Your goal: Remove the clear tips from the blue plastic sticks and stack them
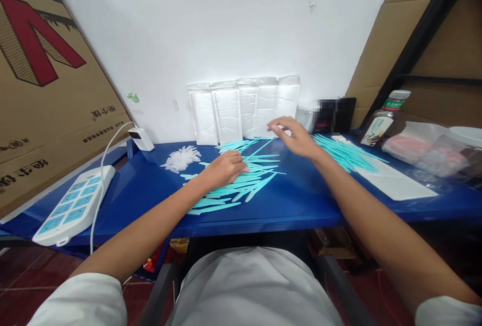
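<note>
My left hand (228,169) is over a loose pile of thin turquoise plastic sticks (259,178). Its fingers are curled closed around the lower end of one turquoise stick (259,150), which slants up to the right. My right hand (295,136) hovers above the table, right of that stick's upper tip. Its thumb and fingers are drawn together; anything between them is too small to make out. Left of the pile lies a heap of small whitish translucent plastic pieces (183,158). A second bundle of turquoise sticks (348,154) lies beyond my right forearm, partly on a white sheet (397,180).
Several white padded pouches (228,115) lean against the wall behind the blue table (293,205). A power strip (75,205), cable and white charger (141,138) sit left. On the right are a bottle (386,117), a clear jar (306,117) and pink items in plastic (422,147).
</note>
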`<action>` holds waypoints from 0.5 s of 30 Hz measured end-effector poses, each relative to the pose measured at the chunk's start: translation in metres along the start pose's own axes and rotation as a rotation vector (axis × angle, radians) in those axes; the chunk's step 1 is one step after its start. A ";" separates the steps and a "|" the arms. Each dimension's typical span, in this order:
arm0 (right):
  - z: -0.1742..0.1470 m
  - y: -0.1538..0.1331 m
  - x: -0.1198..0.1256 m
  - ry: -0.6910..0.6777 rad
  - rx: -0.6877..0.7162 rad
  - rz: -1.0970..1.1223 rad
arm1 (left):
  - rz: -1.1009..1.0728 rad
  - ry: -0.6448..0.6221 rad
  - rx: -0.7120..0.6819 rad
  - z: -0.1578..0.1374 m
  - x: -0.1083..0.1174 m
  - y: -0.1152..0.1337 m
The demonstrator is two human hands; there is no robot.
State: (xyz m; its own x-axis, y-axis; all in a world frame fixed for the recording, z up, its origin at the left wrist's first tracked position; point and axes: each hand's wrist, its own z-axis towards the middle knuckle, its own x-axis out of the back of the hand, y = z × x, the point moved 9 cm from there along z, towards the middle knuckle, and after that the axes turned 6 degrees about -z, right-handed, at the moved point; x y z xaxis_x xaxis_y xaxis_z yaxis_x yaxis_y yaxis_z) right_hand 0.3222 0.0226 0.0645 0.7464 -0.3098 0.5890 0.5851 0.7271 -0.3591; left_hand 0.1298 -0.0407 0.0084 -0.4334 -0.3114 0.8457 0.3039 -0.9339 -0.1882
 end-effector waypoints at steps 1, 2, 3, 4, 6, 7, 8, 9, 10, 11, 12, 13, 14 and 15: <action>-0.001 -0.010 -0.005 -0.027 0.061 -0.015 | 0.011 -0.001 -0.002 0.000 0.000 0.000; -0.002 -0.018 -0.011 -0.065 0.115 -0.030 | 0.023 -0.003 -0.004 0.000 0.000 0.000; -0.004 -0.025 -0.019 -0.112 0.158 -0.047 | 0.035 -0.006 -0.004 0.000 0.000 0.000; -0.007 -0.029 -0.027 -0.159 0.186 -0.067 | 0.048 -0.009 -0.005 0.000 -0.001 0.000; -0.011 -0.032 -0.041 -0.247 0.200 -0.103 | 0.071 -0.015 -0.010 -0.001 -0.002 0.000; -0.012 -0.030 -0.045 -0.278 0.193 -0.119 | 0.082 -0.017 -0.016 -0.001 -0.002 0.001; -0.014 -0.029 -0.048 -0.300 0.183 -0.135 | 0.091 -0.018 -0.025 -0.001 -0.003 0.001; -0.015 -0.027 -0.050 -0.317 0.173 -0.150 | 0.099 -0.020 -0.032 -0.002 -0.004 0.002; -0.016 -0.025 -0.051 -0.333 0.164 -0.164 | 0.106 -0.019 -0.039 -0.002 -0.005 0.002; -0.017 -0.024 -0.052 -0.352 0.156 -0.179 | 0.111 -0.017 -0.043 -0.002 -0.005 0.002; -0.018 -0.023 -0.052 -0.371 0.149 -0.194 | 0.116 -0.013 -0.045 -0.002 -0.006 0.002; -0.019 -0.023 -0.052 -0.388 0.141 -0.209 | 0.118 -0.009 -0.047 -0.002 -0.006 0.003; -0.019 -0.022 -0.052 -0.399 0.133 -0.223 | 0.118 -0.002 -0.048 -0.002 -0.006 0.003; -0.020 -0.023 -0.051 -0.400 0.130 -0.235 | 0.119 0.006 -0.050 -0.002 -0.005 0.003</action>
State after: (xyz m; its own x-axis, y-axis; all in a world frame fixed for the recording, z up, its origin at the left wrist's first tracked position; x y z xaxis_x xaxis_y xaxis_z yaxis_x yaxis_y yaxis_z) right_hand 0.2769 0.0096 0.0282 0.4030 -0.2337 0.8849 0.6601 0.7439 -0.1042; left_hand 0.1312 -0.0419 0.0026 -0.4018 -0.4210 0.8132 0.3109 -0.8980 -0.3113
